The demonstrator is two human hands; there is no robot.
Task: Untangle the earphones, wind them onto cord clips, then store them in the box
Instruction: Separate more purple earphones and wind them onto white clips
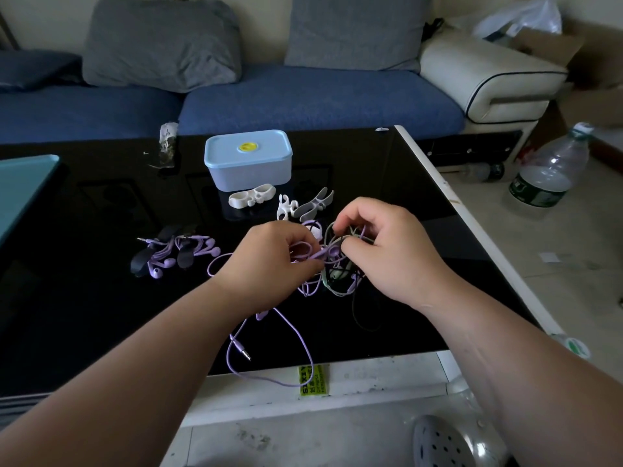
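Both hands in earphone tangle (337, 278), mid-table (101, 298). Left hand (269, 256) pinching purple cord (318, 255), right hand (391, 251) pinching grey cords (332, 276). My worry: yanking apart cinches the knot tighter. Purple slack hangs off the near edge and could snag. Clips (251, 197) and box (247, 160) sit just behind, lid on.

Tangled bundle of lilac, grey-green and black earphone cords (337, 274): gripped by left hand (269, 257) and right hand (387, 251), mid black glossy table (101, 315). Lilac tail with jack plug (245, 352) loops over near edge.
Wound lilac earphones on black cord clips (172, 256): lying left of bundle.
Three white plastic cord clips (251, 197): bare, just in front of box.
Pale blue lidded plastic box (247, 160): upright, lid on.
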